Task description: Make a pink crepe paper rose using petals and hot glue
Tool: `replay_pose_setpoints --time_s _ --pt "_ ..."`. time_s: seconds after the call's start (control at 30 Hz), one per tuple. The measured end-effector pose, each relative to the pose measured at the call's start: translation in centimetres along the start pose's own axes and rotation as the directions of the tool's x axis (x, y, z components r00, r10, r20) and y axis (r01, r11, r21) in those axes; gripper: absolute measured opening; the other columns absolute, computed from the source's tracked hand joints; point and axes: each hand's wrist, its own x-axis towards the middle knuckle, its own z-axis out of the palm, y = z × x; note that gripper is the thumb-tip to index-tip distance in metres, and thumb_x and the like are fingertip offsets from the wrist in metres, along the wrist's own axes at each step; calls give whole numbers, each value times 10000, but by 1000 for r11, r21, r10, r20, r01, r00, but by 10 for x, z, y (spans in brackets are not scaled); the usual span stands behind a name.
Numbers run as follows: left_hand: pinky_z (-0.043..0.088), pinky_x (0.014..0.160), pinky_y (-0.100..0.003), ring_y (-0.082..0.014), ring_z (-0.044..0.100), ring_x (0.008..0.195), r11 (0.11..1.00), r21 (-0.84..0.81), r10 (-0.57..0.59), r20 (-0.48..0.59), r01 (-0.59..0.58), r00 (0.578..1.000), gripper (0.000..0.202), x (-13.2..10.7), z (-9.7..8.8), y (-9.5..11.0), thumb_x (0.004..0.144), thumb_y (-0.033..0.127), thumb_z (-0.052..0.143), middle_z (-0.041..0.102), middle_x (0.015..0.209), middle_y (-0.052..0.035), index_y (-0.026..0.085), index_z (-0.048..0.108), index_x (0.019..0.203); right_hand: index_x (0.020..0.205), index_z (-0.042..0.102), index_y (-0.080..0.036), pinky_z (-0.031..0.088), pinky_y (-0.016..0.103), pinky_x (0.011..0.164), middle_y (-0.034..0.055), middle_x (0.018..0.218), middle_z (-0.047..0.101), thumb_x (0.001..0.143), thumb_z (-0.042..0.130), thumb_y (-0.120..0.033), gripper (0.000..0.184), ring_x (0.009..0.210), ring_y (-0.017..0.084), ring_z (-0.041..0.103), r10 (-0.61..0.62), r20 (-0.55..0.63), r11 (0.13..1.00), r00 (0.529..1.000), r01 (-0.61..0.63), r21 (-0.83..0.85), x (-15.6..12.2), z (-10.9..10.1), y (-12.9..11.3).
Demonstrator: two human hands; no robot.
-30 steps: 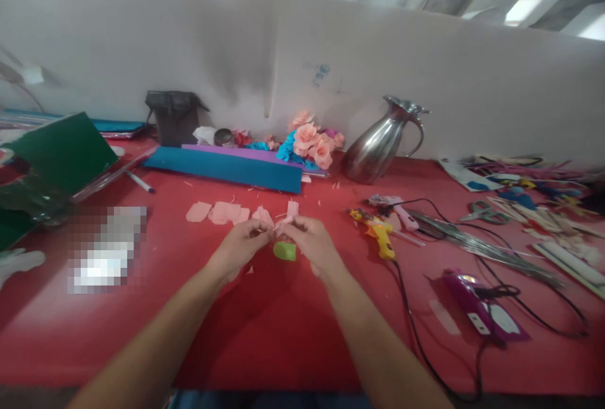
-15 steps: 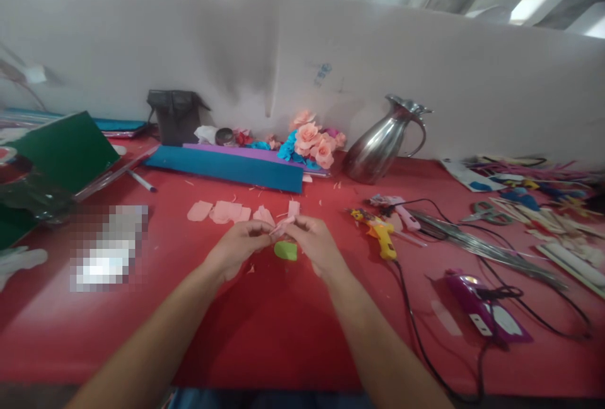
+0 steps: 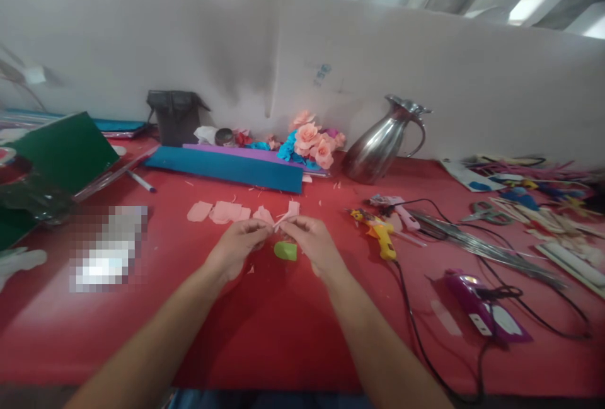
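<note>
Presently, both hands are busy above the red table (image 3: 265, 333); I take the green piece (image 3: 286, 251) as my landmark, with sides as the worker faces.

Left hand (image 3: 239, 245): beyond and left of the green piece, thumb and fingertips pinched on a thin pink paper (image 3: 278, 225). Right hand (image 3: 312, 242): just right of the green piece, likewise pinched on that paper. The fingertips of the two hands nearly meet. The paper is held just beyond the green piece; its folds are too small to make out from here.

Round about: pink petal shapes (image 3: 227, 212) in a row, beyond and left of the green piece. Yellow glue gun (image 3: 380, 236) to its right, pink glue gun (image 3: 404, 212) farther out. Blue sheet (image 3: 227, 169) and peach flowers (image 3: 309, 138) well beyond it; steel pitcher (image 3: 378, 144) beyond and right. Scissors (image 3: 486, 212) far to its right.
</note>
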Motion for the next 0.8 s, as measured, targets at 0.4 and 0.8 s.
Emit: replay_pose_setpoints --time_s 0.4,0.8 --pt "310 569 -225 -84 389 567 998 -58 40 -7 -40 999 177 0 3 -2 689 322 666 480 627 28 163 589 683 690 672 -206 402 268 687 -1 729 655 688 584 -271 109 709 139 563 -42 8 998 999 41 57 -1 3 -4" --pt "404 651 -227 -83 521 633 912 -408 4 -54 -26 999 215 7 4 -10 630 289 770 584 679 17 163 624 724 892 679 -229 460 294 686 50 973 681 680 618 -269 224 860 190 603 -94 -36 991 995 97 96 -9 14 1"
